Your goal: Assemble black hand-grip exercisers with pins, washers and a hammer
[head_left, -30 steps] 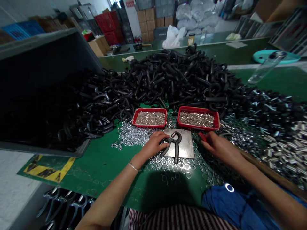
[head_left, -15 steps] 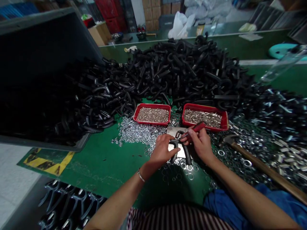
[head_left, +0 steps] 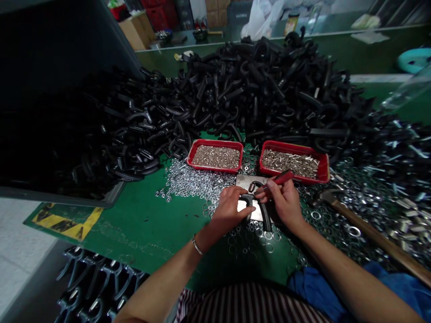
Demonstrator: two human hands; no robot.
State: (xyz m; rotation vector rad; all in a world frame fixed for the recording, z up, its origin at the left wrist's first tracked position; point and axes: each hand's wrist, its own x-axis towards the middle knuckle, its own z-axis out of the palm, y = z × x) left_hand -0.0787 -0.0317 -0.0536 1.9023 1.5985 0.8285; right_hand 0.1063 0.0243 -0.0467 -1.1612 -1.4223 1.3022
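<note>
My left hand (head_left: 230, 207) is closed on a black curved part (head_left: 266, 216) that lies over a small metal plate (head_left: 243, 181). In my right hand (head_left: 286, 204) is a red-handled tool (head_left: 282, 177), its thin tip pointing left at the black part near my left fingertips. A small coil-like metal piece shows at the upper end of the part. Just beyond the plate stand a red tray of tiny metal pieces (head_left: 215, 168) and a red tray of metal pins (head_left: 296, 179).
Black parts (head_left: 235, 89) are heaped across the back, spilling from a large grey bin (head_left: 111, 197) at left. Washers (head_left: 191, 184) and rings lie around the plate. A hammer (head_left: 370, 229) and blue cloth (head_left: 316, 291) are at right. Finished-looking black parts (head_left: 97, 282) sit lower left.
The view has shifted slightly, so the heap and trays sit a little higher in the picture. Both hands keep their hold, with hardly any visible movement at the part.
</note>
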